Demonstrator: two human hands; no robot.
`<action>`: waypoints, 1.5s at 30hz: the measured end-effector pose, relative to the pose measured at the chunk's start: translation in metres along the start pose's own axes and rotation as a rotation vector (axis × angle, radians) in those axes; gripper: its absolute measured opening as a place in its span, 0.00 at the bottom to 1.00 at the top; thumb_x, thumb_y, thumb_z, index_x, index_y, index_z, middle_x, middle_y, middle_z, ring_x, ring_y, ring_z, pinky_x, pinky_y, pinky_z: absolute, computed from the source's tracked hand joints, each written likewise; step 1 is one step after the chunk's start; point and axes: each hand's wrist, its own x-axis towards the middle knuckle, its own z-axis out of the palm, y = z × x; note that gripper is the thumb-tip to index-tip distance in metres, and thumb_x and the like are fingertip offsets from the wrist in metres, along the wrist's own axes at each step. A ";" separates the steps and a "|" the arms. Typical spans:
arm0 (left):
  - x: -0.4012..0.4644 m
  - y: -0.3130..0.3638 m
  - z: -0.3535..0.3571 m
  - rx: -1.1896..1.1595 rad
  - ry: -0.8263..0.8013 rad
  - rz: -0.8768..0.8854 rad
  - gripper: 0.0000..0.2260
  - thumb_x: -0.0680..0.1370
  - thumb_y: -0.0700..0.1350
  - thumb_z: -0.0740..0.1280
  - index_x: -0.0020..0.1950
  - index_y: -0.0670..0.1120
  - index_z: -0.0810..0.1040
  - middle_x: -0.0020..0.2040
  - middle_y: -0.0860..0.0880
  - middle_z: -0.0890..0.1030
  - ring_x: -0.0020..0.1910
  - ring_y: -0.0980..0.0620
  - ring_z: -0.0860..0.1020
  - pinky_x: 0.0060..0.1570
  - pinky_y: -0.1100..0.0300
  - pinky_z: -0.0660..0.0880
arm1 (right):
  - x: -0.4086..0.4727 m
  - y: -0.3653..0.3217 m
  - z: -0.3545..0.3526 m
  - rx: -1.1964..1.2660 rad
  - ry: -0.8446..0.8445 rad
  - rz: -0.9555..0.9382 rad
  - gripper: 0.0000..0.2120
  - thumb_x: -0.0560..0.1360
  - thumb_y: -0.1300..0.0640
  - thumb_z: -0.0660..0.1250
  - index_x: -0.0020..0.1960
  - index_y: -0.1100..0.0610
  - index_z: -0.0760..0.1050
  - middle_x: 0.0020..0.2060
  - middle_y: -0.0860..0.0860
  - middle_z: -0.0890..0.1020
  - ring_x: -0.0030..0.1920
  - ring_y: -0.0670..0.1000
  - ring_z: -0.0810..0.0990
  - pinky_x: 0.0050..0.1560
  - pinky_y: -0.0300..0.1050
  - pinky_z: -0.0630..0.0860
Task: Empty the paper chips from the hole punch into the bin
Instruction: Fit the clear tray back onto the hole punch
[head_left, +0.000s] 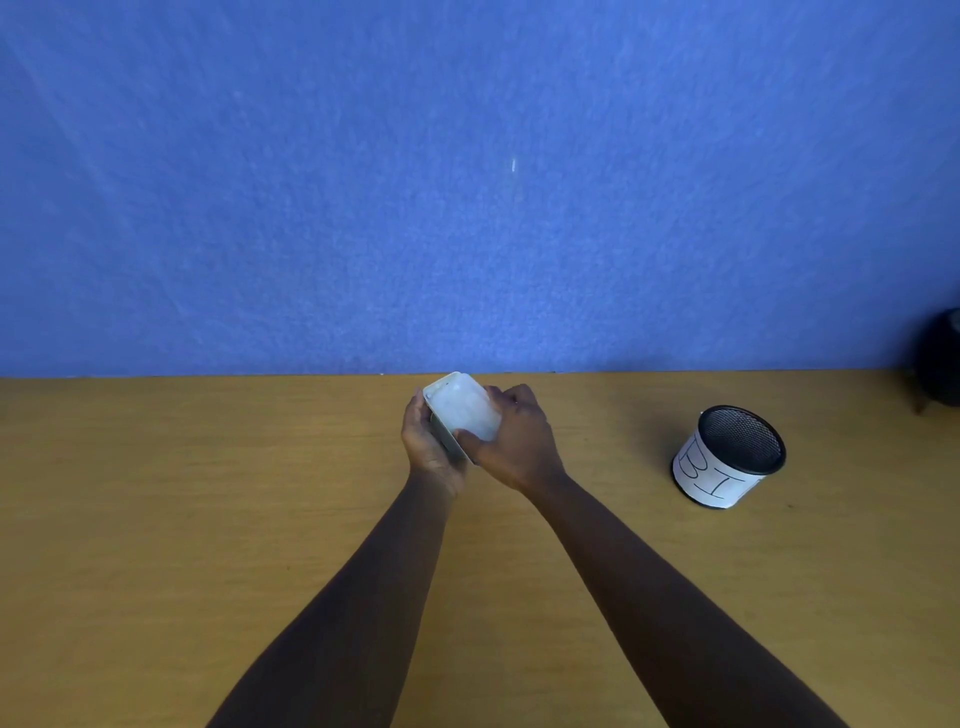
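Observation:
The hole punch is pale, turned so its translucent white underside tray faces up towards me, held above the wooden table near the back edge. My left hand cups it from the left and below. My right hand grips its right side, thumb pressed on the tray's near corner. The bin, a black mesh cup wrapped in white paper with handwritten letters, stands on the table to the right, well apart from both hands. No paper chips are visible.
A blue wall rises straight behind the table's back edge. A dark rounded object sits at the far right edge of the view.

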 end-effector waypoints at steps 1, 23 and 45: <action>0.000 0.000 0.000 0.002 -0.002 0.000 0.20 0.78 0.59 0.53 0.47 0.48 0.78 0.34 0.51 0.84 0.34 0.52 0.83 0.34 0.62 0.77 | -0.001 0.000 -0.002 -0.038 0.033 -0.022 0.31 0.66 0.45 0.70 0.64 0.58 0.71 0.56 0.56 0.74 0.54 0.54 0.77 0.48 0.42 0.73; -0.008 0.003 0.009 0.139 -0.110 -0.036 0.18 0.77 0.59 0.59 0.55 0.45 0.75 0.45 0.46 0.80 0.44 0.49 0.79 0.42 0.55 0.77 | 0.000 -0.007 -0.010 -0.067 0.017 -0.025 0.26 0.67 0.41 0.68 0.59 0.55 0.75 0.52 0.54 0.74 0.50 0.52 0.76 0.44 0.41 0.70; 0.000 0.038 0.012 0.871 0.029 0.101 0.06 0.70 0.45 0.74 0.38 0.43 0.80 0.38 0.48 0.79 0.40 0.50 0.75 0.39 0.58 0.72 | 0.011 0.031 -0.047 0.610 -0.258 0.480 0.13 0.67 0.66 0.74 0.49 0.71 0.79 0.51 0.66 0.82 0.41 0.52 0.80 0.34 0.38 0.76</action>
